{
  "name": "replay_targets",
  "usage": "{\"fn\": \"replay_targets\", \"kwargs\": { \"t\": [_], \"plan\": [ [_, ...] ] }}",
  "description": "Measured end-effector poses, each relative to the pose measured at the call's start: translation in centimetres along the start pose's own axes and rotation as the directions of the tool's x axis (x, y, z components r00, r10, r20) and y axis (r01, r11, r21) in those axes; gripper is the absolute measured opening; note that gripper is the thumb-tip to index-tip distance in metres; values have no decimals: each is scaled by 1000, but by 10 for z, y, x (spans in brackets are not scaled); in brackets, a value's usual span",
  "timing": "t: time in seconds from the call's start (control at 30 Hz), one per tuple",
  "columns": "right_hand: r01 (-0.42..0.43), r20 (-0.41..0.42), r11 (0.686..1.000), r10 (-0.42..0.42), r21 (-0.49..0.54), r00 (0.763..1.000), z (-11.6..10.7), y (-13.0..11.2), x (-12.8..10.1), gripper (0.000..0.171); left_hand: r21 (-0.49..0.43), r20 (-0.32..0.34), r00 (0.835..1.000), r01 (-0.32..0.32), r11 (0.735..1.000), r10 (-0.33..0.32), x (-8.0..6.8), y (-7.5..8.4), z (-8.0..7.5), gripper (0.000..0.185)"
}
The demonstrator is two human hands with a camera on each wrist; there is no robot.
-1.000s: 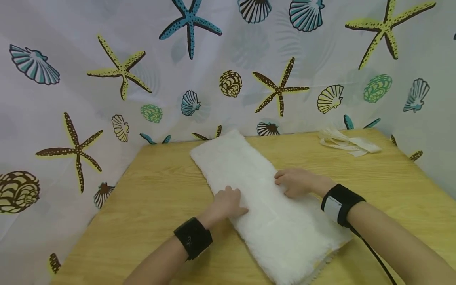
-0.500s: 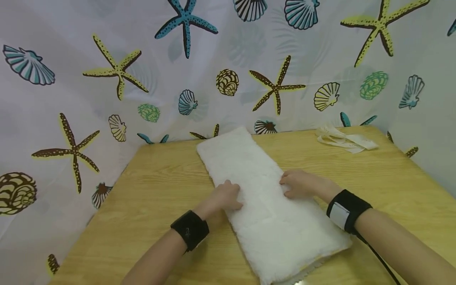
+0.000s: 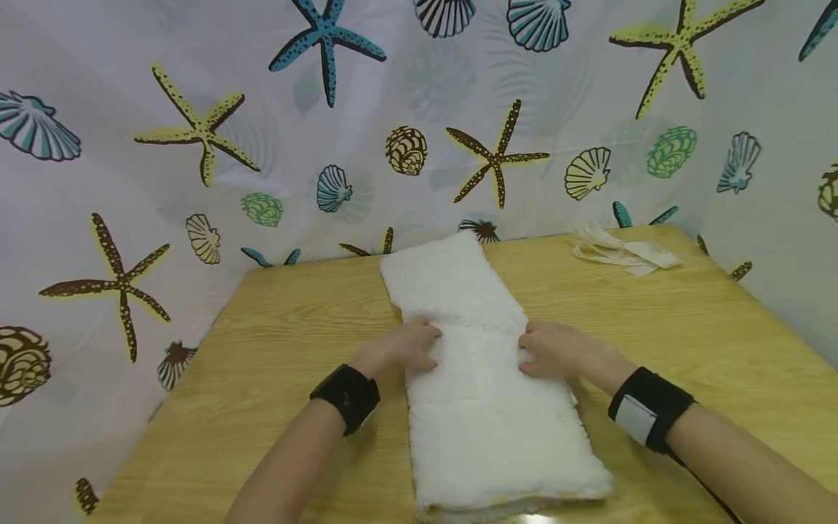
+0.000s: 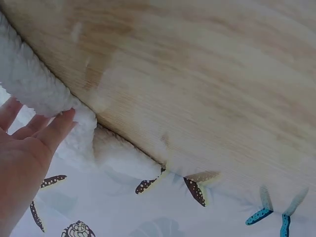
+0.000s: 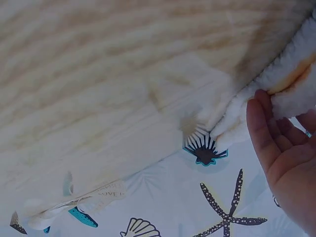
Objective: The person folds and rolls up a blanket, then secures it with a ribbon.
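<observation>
White fleece cloth (image 3: 497, 437), folded in layers, lies lengthwise down the middle of the wooden tabletop (image 3: 294, 327), its far end up by the back edge and its near end towards the person. From where I stand, a shallow crease runs across it, just about level with both hands, and a yellowish line shows along the layered near edge. On one long side, the left hand (image 3: 412, 342) has its fingers bent in and grips the edge, with only a small gap between forefinger and thumb. Opposite, the right hand (image 3: 556, 349) is curled much the same way, with fleece caught between its digits.

As for writing, the black left wristband (image 3: 347, 399) bears a small pale scrawl, perhaps a "2", too faint to be sure of. On the black right wristband (image 3: 651, 409) I see a pale patch (image 3: 635, 419) and a dark cable (image 3: 703, 484) trailing off. Towards the far right corner sits a loose heap of cream ribbon (image 3: 625, 251); seen from the right wrist, its print includes capitals like "OVE", the rest too blurred to read. Behind hangs a white curtain (image 3: 288, 182) printed with starfish and shells.
</observation>
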State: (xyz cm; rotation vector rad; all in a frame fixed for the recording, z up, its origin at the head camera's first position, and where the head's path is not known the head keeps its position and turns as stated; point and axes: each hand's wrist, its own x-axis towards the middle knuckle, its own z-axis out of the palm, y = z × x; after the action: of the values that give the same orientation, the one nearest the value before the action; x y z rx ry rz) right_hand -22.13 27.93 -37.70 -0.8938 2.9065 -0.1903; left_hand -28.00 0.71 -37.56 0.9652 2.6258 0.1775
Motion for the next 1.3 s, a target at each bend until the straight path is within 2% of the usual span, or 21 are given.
{"fn": "replay_targets", "kwargs": {
  "t": [0.17, 0.3, 0.47, 0.7, 0.9, 1.03, 1.3],
  "plan": [
    [-12, -16, 1000, 12, -2, 1000, 1, -6, -10, 20, 23, 47, 999, -15, 1000, 14, 8, -1, -3, 56],
    [-21, -29, 1000, 21, 5, 999, 2, -10, -17, 18, 68, 57, 997, -47, 997, 43, 17, -2, -5, 56],
    [-21, -47, 1000, 20, -11, 999, 4, -16, -18, 18, 33, 48, 997, -59, 998, 57, 19, -5, -6, 57],
    [-29, -68, 999, 26, -41, 997, 7, -18, -16, 20, -12, 48, 998, -33, 999, 34, 14, -7, -5, 56],
    [-10, -83, 999, 7, -35, 997, 6, -16, -6, 18, -1, 34, 999, 17, 1000, -17, 8, -8, -4, 55],
    [-24, -65, 999, 23, -24, 998, 5, -14, 4, 18, 1, 23, 999, 44, 999, -44, 5, -11, -5, 55],
    [-15, -46, 1000, 15, -15, 999, 5, -14, 29, 18, -1, 3, 998, 64, 998, -64, 4, -25, -7, 55]
  ]
}}
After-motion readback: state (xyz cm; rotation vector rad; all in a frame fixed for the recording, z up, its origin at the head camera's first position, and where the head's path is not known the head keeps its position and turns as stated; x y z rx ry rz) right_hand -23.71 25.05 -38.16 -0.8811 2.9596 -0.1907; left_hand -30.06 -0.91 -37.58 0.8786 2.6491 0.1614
